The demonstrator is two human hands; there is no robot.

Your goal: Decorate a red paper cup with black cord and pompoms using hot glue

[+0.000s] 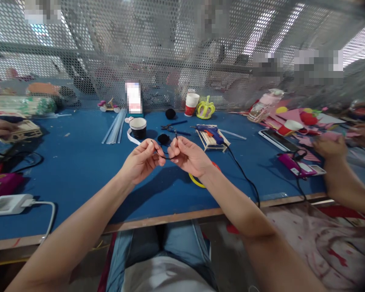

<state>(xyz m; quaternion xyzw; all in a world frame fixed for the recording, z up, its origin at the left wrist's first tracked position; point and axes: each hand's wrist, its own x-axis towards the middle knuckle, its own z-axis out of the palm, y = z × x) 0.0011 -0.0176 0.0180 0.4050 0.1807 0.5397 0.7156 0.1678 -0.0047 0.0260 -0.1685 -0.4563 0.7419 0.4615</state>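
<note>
My left hand [143, 160] and my right hand [189, 155] are raised over the near half of the blue table, close together. A thin, dark, bendable strand [167, 157] runs between them in a shallow curve, and each hand pinches it between thumb and fingers. One end of it sticks up above my right fingers. Its exact material is too small to make out. Just beyond my fingers lies a black pom-pom [163, 139], with a second black pom-pom [170, 114] farther back. Below my right wrist, a yellow ring [197, 181] is partly hidden.
Pliers [167, 127] lie past my hands. A blue glue gun [211, 132] rests on a stick stand, its cable crossing the table edge. Around are a dark paper cup [138, 129], glue sticks [114, 129], and a phone [134, 97]. Co-workers' hands [331, 147] appear at both sides.
</note>
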